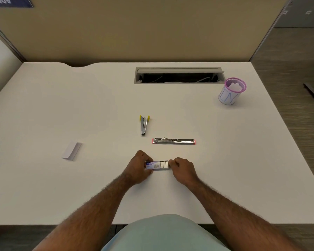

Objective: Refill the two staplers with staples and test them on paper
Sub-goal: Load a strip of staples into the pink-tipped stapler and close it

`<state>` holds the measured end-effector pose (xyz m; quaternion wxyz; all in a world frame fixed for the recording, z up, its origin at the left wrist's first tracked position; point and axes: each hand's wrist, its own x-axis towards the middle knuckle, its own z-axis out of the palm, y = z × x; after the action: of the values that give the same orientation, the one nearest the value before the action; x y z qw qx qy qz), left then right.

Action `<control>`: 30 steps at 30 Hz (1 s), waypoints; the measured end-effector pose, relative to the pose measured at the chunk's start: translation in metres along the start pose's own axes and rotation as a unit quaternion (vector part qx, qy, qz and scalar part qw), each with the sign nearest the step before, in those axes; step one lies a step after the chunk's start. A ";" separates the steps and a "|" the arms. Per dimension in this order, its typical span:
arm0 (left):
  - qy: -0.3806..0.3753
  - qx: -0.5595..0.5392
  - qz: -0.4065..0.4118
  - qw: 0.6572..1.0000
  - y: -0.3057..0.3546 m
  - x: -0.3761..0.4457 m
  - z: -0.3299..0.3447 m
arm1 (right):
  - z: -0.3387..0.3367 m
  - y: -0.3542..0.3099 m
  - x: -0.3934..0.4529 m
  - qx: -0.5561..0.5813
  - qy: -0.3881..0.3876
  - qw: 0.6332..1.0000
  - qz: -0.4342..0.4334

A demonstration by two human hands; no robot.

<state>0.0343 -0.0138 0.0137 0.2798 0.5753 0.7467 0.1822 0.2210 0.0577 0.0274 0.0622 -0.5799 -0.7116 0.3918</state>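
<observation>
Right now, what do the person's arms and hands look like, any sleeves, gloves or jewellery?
Both forearms are bare and hairy, with no sleeves in view. The left hand and right hand wear no gloves; no rings, watch or bands are visible.

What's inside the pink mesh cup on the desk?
White crumpled-looking paper shows above the rim of the pink mesh cup. Whatever lies lower is hidden by the cup's wall and the white label wrapped round it.

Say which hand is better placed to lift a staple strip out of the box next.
Probably the right hand: it pinches the slid-out tray end of the box, where the strips lie exposed. The left hand grips the sleeve and steadies it.
</observation>
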 end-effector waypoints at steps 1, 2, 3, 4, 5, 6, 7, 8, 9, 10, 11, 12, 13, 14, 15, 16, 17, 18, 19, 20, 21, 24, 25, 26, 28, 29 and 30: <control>0.001 0.000 0.001 1.000 0.001 0.000 0.000 | -0.001 0.000 0.000 0.003 -0.002 1.000 0.001; 0.002 -0.002 0.000 1.000 0.001 0.000 -0.001 | -0.001 0.000 0.000 0.004 -0.006 1.000 0.001; 0.002 -0.004 0.000 1.000 0.002 0.000 -0.001 | -0.001 0.000 0.000 0.004 -0.011 1.000 0.001; 0.002 -0.006 -0.001 1.000 0.002 0.000 -0.001 | -0.001 0.000 0.000 0.003 -0.015 1.000 0.001; 0.002 -0.007 -0.002 1.000 0.003 -0.001 -0.002 | -0.001 -0.001 0.000 0.000 -0.018 1.000 0.000; 0.001 -0.008 -0.002 1.000 0.003 -0.001 -0.002 | -0.001 -0.002 0.001 -0.003 -0.019 1.000 0.001; 0.001 -0.010 -0.002 1.000 0.004 -0.001 -0.002 | -0.002 -0.003 0.002 -0.004 -0.020 1.000 0.002; 0.001 -0.011 -0.003 1.000 0.004 -0.001 -0.002 | -0.002 -0.004 0.003 -0.005 -0.022 1.000 0.006; 0.001 -0.011 -0.003 1.000 0.004 -0.002 -0.002 | -0.002 -0.005 0.004 -0.005 -0.024 1.000 0.010; 0.001 -0.012 -0.003 1.000 0.005 -0.002 -0.003 | -0.003 -0.005 0.004 -0.003 -0.025 1.000 0.014; 0.001 -0.012 -0.004 1.000 0.005 -0.002 -0.003 | -0.003 -0.006 0.005 0.000 -0.025 1.000 0.016; 0.001 -0.013 -0.004 1.000 0.005 -0.002 -0.003 | -0.003 -0.006 0.005 0.001 -0.025 1.000 0.017; 0.001 -0.013 -0.003 1.000 0.006 -0.002 -0.003 | -0.003 -0.007 0.005 0.000 -0.025 1.000 0.017; 0.000 -0.013 -0.003 1.000 0.006 -0.003 -0.004 | -0.003 -0.007 0.006 0.000 -0.025 1.000 0.016; -0.001 -0.014 -0.002 1.000 0.007 -0.003 -0.004 | -0.003 -0.008 0.006 -0.001 -0.026 1.000 0.015; -0.003 -0.015 0.001 1.000 0.008 -0.003 -0.004 | -0.003 -0.009 0.006 -0.001 -0.027 1.000 0.013; -0.006 -0.015 0.003 1.000 0.009 -0.003 -0.004 | -0.003 -0.010 0.006 -0.001 -0.030 0.999 0.011; -0.008 -0.015 0.006 1.000 0.009 -0.003 -0.004 | -0.002 -0.010 0.006 -0.001 -0.033 0.999 0.007; -0.009 -0.016 0.008 1.000 0.010 -0.003 -0.004 | -0.001 -0.011 0.007 0.001 -0.035 0.999 0.004; -0.010 -0.017 0.009 1.000 0.011 -0.003 -0.005 | -0.001 -0.011 0.007 0.003 -0.037 0.999 0.001; -0.011 -0.017 0.010 1.000 0.011 -0.003 -0.005 | 0.000 -0.012 0.007 0.006 -0.039 0.999 0.000; -0.015 -0.010 0.010 1.000 0.014 -0.003 -0.005 | 0.001 -0.014 0.008 0.012 -0.044 0.999 0.002; -0.016 -0.009 0.009 1.000 0.015 -0.004 -0.005 | 0.001 -0.014 0.008 0.013 -0.045 0.999 0.002; -0.017 -0.008 0.009 1.000 0.015 -0.004 -0.005 | 0.001 -0.014 0.009 0.016 -0.046 0.999 0.004; -0.016 -0.007 0.008 1.000 0.015 -0.004 -0.006 | 0.001 -0.014 0.010 0.022 -0.050 0.998 0.007; -0.016 -0.008 0.008 1.000 0.015 -0.004 -0.006 | 0.000 -0.014 0.010 0.025 -0.052 0.998 0.008; -0.016 -0.009 0.007 1.000 0.016 -0.004 -0.006 | 0.000 -0.014 0.011 0.028 -0.052 0.998 0.009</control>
<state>0.0429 -0.0128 0.0286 0.2957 0.5809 0.7364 0.1811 0.2064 0.0669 0.0327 0.0374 -0.5632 -0.6975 0.4415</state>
